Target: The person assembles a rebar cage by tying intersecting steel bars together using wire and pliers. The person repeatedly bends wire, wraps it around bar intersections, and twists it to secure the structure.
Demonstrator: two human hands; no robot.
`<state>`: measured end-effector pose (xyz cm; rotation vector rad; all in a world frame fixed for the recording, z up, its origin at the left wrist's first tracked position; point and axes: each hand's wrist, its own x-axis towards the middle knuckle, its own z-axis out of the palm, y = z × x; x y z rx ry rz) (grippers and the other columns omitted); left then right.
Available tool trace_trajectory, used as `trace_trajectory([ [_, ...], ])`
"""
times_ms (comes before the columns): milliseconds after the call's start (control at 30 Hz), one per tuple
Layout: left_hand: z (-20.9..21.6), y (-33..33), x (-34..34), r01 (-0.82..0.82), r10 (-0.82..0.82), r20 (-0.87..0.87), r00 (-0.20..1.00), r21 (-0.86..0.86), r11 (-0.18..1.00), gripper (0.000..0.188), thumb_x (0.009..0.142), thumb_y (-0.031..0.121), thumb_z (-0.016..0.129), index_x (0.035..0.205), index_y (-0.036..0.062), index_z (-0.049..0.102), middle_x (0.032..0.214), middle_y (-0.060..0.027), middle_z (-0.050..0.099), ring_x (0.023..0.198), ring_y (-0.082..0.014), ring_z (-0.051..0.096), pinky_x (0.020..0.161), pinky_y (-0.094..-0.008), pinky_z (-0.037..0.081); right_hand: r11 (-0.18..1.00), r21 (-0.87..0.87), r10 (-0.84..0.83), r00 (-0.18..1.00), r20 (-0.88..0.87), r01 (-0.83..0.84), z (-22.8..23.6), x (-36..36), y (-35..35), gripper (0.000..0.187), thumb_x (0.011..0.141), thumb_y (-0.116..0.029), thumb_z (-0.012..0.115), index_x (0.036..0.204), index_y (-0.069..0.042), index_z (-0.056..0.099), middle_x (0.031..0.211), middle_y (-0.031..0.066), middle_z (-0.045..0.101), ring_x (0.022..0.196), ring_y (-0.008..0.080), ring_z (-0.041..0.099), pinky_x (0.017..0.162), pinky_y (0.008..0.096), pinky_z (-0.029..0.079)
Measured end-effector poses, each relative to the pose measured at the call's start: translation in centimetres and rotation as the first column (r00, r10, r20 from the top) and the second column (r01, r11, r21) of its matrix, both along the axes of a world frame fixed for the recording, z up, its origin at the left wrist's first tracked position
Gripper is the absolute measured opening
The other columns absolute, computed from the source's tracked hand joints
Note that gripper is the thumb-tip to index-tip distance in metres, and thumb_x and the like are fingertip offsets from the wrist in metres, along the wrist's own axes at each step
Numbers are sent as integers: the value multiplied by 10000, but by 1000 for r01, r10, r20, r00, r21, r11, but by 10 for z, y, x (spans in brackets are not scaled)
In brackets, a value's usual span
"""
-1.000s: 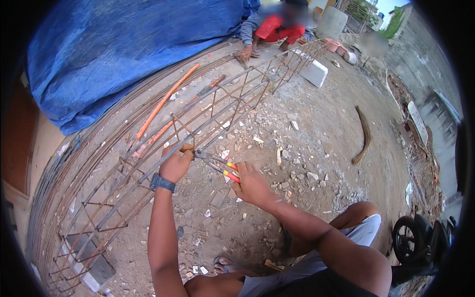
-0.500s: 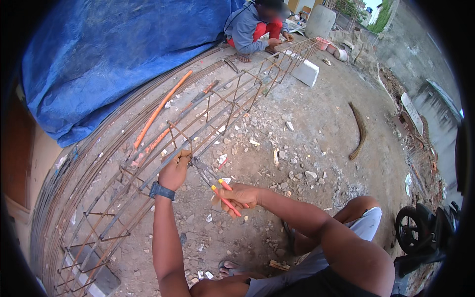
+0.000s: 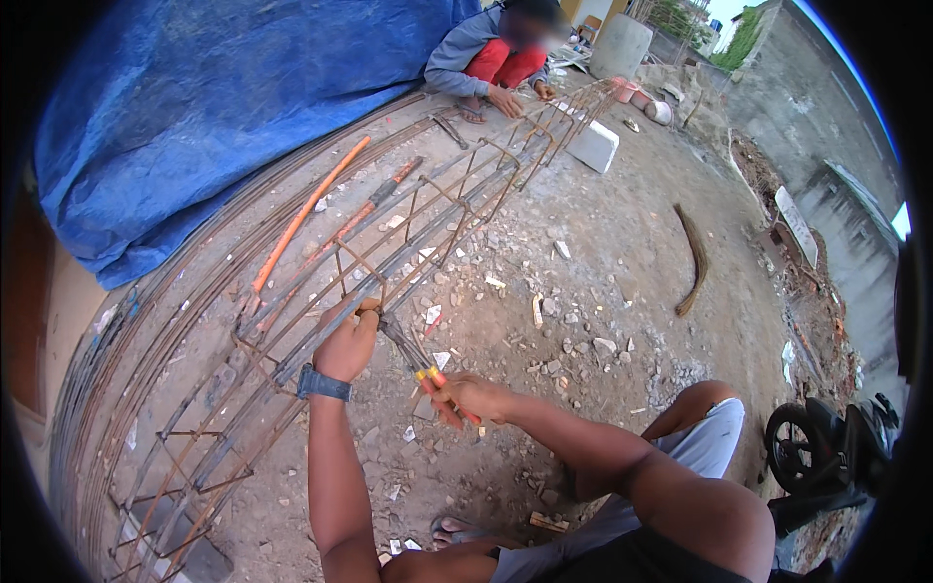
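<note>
1. Right hand [image 3: 468,396] wraps the pliers [image 3: 434,373]; their tips' bite is hard to tell.
2. Left hand [image 3: 348,345] curls on the rebar cage [image 3: 362,261]; a loose bite could slip, nicking fingers.
3. White block [image 3: 595,147] sits by the cage's far end.

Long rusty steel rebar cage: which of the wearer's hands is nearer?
Left. The left hand touches the cage; the right hand, holding red-handled metal pliers, is apart, to its right.

I'm watching through a head-worn fisheye peering down from six o'clock, left hand [image 3: 350,343] and right hand [image 3: 476,398] pretty close, grey wall [image 3: 826,107] way off at two.
</note>
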<state>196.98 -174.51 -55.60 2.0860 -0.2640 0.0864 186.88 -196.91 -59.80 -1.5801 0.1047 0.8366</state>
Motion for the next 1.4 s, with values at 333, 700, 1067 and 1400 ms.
trace_trajectory([
  [333, -13, -1, -7, -91, 86, 145, 986, 33, 995, 236, 889, 233, 588, 1027, 80, 702, 965, -173, 707, 913, -373, 667, 793, -450, 513, 552, 827, 278, 910, -307, 111, -15, -16, -8, 509, 930, -364, 621, 1217, 44, 520, 712, 30, 563, 471, 82, 540, 393, 230, 402],
  [700, 11, -24, -19, -100, 91, 60, 994, 187, 977, 265, 878, 196, 728, 1090, 41, 696, 919, -139, 707, 838, -300, 685, 770, -392, 524, 61, -990, 857, 514, -14, -129, -3, 23, -226, 933, 803, -646, 695, 1458, -51, 400, 1151, 244, 655, 1058, 378, 665, 896, 508, 520],
  [1067, 0, -22, -18, -238, 170, 189, 967, 430, 871, 299, 978, 184, 641, 1174, -42, 638, 1009, -146, 686, 877, -218, 647, 725, -333, 519, 190, -820, -57, 839, 540, 540, -82, -58, -650, 308, 865, -265, 657, 1019, -2, 699, 933, 216, 727, 785, 301, 734, 678, 408, 571],
  [1400, 45, -181, 14, 663, 466, -590, 659, 749, 10, 862, 894, 588, 648, 1490, 14, 408, 1401, -207, 558, 1168, -374, 615, 995, -467, 496, -358, -641, -682, 279, 676, 680, -193, -35, -895, 378, 911, -308, 650, 1026, 49, 701, 872, 216, 732, 849, 337, 728, 761, 428, 558],
])
